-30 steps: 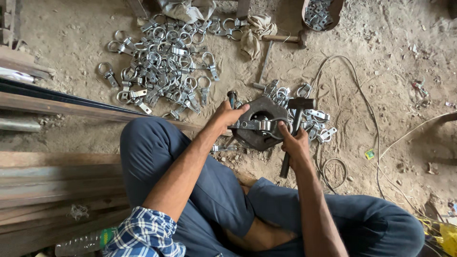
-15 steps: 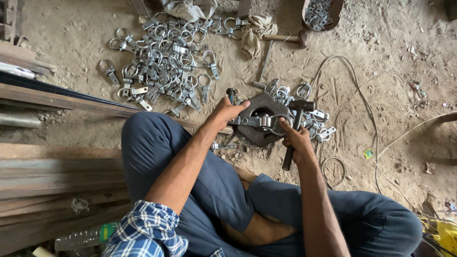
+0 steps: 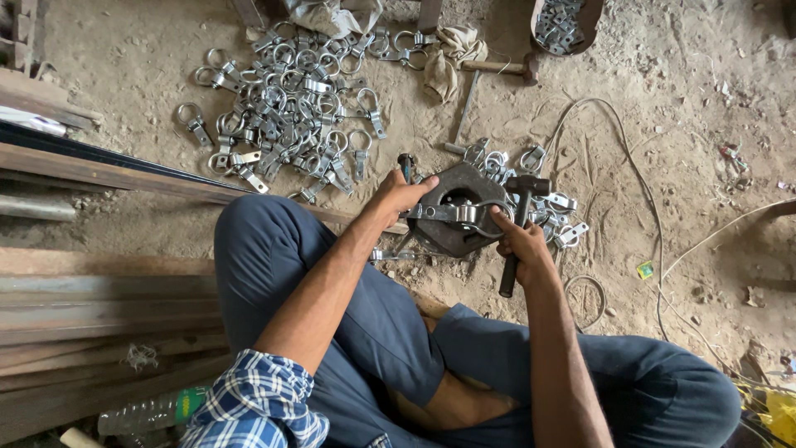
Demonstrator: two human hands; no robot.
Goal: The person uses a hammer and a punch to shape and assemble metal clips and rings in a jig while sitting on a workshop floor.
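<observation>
I sit on a dirt floor with a dark round steel block (image 3: pixel 448 241) in front of my knees. My left hand (image 3: pixel 400 194) grips the flat tail of a silver metal clamp (image 3: pixel 454 213) that lies across the block. My right hand (image 3: pixel 519 244) is closed around the handle of a hammer (image 3: pixel 517 217), whose dark head sits just right of the clamp's ring. A dark punch (image 3: pixel 406 166) stands behind my left hand.
A big heap of silver ring clamps (image 3: pixel 290 99) lies at the upper left, a smaller pile (image 3: pixel 557 216) right of the block. A second hammer (image 3: pixel 496 68) and cloth lie behind. Wooden planks and metal bars (image 3: pixel 91 299) run along the left. A thin wire (image 3: pixel 647 207) curves on the right.
The view has shifted slightly. My right hand with the hammer has dropped a little beside the clamp. My left hand keeps its hold on the clamp.
</observation>
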